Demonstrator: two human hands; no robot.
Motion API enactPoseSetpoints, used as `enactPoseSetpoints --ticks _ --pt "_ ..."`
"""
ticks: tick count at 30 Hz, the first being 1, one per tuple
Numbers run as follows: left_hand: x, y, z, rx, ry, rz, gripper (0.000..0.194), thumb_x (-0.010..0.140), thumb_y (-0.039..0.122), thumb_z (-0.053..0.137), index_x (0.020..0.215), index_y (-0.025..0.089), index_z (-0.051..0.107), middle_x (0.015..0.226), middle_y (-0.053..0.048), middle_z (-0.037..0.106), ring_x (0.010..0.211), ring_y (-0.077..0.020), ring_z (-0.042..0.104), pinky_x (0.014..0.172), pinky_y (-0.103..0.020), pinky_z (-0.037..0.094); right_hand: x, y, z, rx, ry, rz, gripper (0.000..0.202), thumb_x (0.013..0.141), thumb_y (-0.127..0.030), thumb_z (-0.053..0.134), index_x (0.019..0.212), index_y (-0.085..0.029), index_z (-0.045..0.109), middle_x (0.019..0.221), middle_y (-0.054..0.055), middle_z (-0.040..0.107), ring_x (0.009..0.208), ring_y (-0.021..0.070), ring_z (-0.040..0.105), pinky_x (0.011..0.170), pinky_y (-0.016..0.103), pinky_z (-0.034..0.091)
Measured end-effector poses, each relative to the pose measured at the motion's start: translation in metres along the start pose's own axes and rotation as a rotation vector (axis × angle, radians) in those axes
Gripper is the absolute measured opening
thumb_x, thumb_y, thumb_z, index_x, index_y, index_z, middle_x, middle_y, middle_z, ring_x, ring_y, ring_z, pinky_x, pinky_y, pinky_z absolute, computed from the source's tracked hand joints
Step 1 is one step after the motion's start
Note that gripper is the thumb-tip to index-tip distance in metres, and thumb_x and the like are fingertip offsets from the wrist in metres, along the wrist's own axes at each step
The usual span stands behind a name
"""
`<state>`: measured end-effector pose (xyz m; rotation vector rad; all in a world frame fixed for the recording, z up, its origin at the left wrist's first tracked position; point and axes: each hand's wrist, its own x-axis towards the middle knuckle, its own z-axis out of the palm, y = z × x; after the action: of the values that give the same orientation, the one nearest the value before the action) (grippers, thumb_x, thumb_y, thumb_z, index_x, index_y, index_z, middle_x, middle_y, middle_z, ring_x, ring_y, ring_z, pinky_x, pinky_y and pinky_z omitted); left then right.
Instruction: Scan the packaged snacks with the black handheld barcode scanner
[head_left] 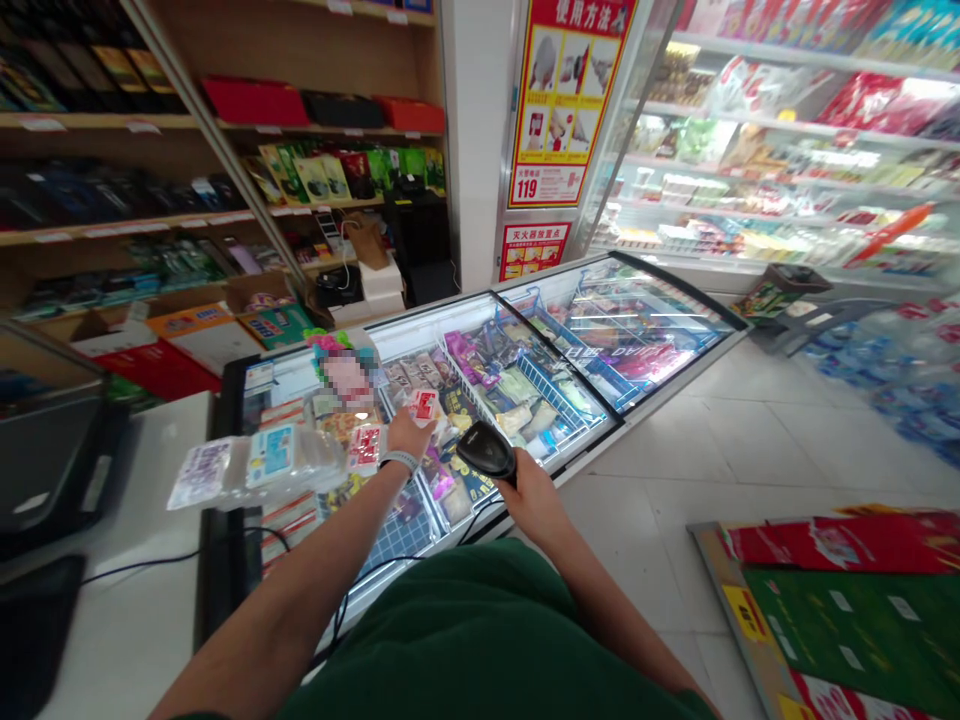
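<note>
Above the glass top of the chest freezer [555, 354], toward its left end: left hand [409, 432], fingers drawn in to a pinch on a red-and-white packet [424, 404], with a pale wristband [400, 461] behind. Contact between packet and freezer glass: cannot tell. Over the freezer's near side, right hand [529, 490] wrapped around the handle of a black scanner [486, 450], broad head toward the left hand, but well short of touching the packet. On the freezer's left part, just beside the left wrist, a second red-and-white label [366, 447]. Farther toward the freezer's left end, clear plastic packs with a blue label [271, 455] and a purple-printed label [201, 472], reaching out to the pale counter [150, 610] alongside. Along that counter to the freezer, a black cable [180, 556]. Under the freezer's glass, wrapped goods in and around a blue wire basket [551, 395]. Behind the freezer, stocked shelves and a red poster [551, 190]; beyond its right end, a lit display case [750, 150], somewhat blurred.
</note>
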<state>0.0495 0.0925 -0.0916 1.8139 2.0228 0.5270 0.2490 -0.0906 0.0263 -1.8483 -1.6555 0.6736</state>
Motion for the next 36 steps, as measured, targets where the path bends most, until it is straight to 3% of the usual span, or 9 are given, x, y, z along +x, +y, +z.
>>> enactPoseSetpoints --ticks 14,27,36 --pt "-0.032 -0.006 -0.037 -0.008 0.098 0.173 0.058 0.072 0.041 0.064 0.123 0.015 0.053 0.118 -0.013 0.063 0.11 -0.0291 0.058 0.097 -0.039 0.044 0.002 0.0 0.004 -0.027 -0.041 -0.023 0.017 0.084 -0.021 0.055 0.1 -0.016 0.05 0.095 0.01 0.062 0.088 0.0249 0.06 0.075 0.032 0.044" --pt "-0.062 -0.024 -0.062 -0.024 0.219 0.335 0.064 0.075 0.037 0.065 0.134 0.018 0.046 0.127 -0.011 0.059 0.119 -0.0287 0.053 0.104 -0.042 0.039 0.002 -0.005 0.004 -0.018 -0.038 -0.073 0.019 0.084 -0.017 0.054 0.102 -0.016 0.051 0.098 0.01 0.062 0.093 0.0239 0.059 0.081 0.033 0.043" --pt "-0.083 -0.026 -0.081 -0.038 0.282 0.374 0.064 0.079 0.043 0.062 0.136 0.023 0.042 0.13 -0.009 0.056 0.121 -0.028 0.051 0.106 -0.044 0.037 0.001 -0.013 -0.002 -0.044 -0.044 -0.097 0.012 0.084 -0.018 0.054 0.095 -0.018 0.051 0.093 0.008 0.061 0.09 0.0232 0.058 0.076 0.031 0.042"
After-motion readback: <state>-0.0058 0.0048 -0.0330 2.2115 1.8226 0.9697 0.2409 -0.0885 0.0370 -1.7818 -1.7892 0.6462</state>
